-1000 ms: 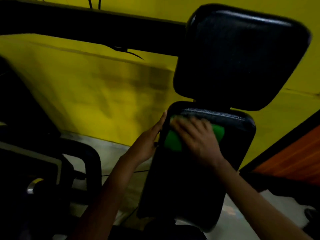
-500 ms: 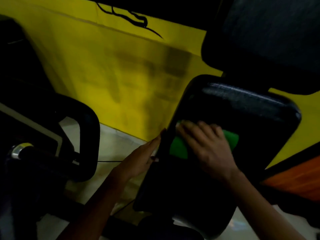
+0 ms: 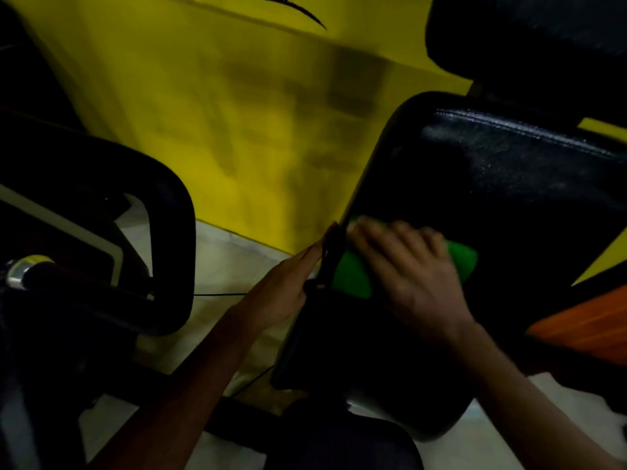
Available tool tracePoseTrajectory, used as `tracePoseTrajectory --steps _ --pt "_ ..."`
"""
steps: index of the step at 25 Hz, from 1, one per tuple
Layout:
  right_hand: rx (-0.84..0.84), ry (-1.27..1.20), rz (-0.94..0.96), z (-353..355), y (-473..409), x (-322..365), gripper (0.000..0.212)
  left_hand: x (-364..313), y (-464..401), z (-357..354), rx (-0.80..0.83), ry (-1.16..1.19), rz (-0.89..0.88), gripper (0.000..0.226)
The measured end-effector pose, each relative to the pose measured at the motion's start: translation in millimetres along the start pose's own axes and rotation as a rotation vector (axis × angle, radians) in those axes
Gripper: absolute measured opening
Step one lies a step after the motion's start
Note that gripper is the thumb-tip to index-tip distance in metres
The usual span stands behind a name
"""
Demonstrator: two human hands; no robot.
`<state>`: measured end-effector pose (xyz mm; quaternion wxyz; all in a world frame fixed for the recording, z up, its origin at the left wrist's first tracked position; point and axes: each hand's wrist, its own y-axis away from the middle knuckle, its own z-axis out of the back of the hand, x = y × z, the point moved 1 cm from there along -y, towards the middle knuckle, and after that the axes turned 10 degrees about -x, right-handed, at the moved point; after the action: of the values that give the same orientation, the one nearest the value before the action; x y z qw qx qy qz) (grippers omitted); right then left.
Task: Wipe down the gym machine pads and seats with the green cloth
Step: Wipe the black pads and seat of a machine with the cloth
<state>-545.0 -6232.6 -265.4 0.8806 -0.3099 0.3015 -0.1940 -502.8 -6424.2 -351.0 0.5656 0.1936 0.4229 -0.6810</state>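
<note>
A black padded back pad [image 3: 502, 184] slopes from upper right down to the centre. My right hand [image 3: 407, 276] lies flat on the green cloth [image 3: 351, 276], pressing it against the pad's left part; green shows on both sides of the hand. My left hand [image 3: 288, 290] rests with straight fingers against the pad's left edge, beside the cloth. A second black pad [image 3: 529, 35] sits above at the top right. The picture is dim and blurred.
A yellow wall [image 3: 237, 113] stands behind the machine. A black curved frame tube [image 3: 176, 239] and a chrome-ended bar [image 3: 23, 269] are at the left. Pale floor tiles [image 3: 224, 266] lie below, and an orange panel [image 3: 590, 323] is at the right.
My right hand has slid the cloth down the pad, away from its top edge. My left hand stays against the pad's left edge. The view has tipped downward and come closer.
</note>
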Motion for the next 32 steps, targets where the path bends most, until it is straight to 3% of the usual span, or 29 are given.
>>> tracePoseTrajectory --steps 3,5,9,11,14,16,18,20,22,27,32 --pt "-0.155 0.054 -0.246 11.2 -13.1 -26.9 0.047 -1.7 1.7 -1.1 -0.024 0.030 -0.030 0.081" --pt "-0.090 0.067 -0.181 4.1 8.1 -14.0 0.050 -7.0 -0.9 2.6 -0.044 0.035 -0.076 0.073" --pt "0.148 0.072 0.138 -8.3 60.2 15.5 0.050 -44.0 -39.5 23.9 -0.187 -0.058 -0.233 0.060" --pt "0.040 0.052 0.065 2.7 45.0 -1.0 0.049 -66.5 -69.1 33.0 -0.256 -0.208 -0.383 0.059" --pt "-0.135 0.092 -0.215 16.1 18.0 -35.2 0.054 -94.0 -110.6 41.3 -0.272 -0.402 -0.594 0.059" --pt "-0.113 0.113 -0.190 11.1 29.5 -31.7 0.054 -108.5 -131.1 39.3 -0.288 -0.551 -0.769 0.054" --pt "0.001 0.098 -0.042 0.6 54.5 -11.9 0.050 -119.9 -143.4 32.0 -0.350 -0.652 -0.871 0.049" --pt "0.098 0.095 0.074 -5.1 75.0 -0.3 0.046 -123.9 -148.4 25.5 -0.415 -0.674 -0.883 0.047" --pt "0.085 0.064 0.071 -0.1 73.5 -5.4 0.045 -121.7 -149.1 22.9 -0.452 -0.678 -0.873 0.047" --pt "-0.174 0.095 -0.344 19.8 48.7 -41.8 0.049 -122.7 -147.6 21.7 -0.468 -0.721 -0.857 0.047" --pt "0.091 0.097 -0.028 0.2 101.9 -6.1 0.048 -122.6 -146.3 20.1 -0.481 -0.722 -0.832 0.047"
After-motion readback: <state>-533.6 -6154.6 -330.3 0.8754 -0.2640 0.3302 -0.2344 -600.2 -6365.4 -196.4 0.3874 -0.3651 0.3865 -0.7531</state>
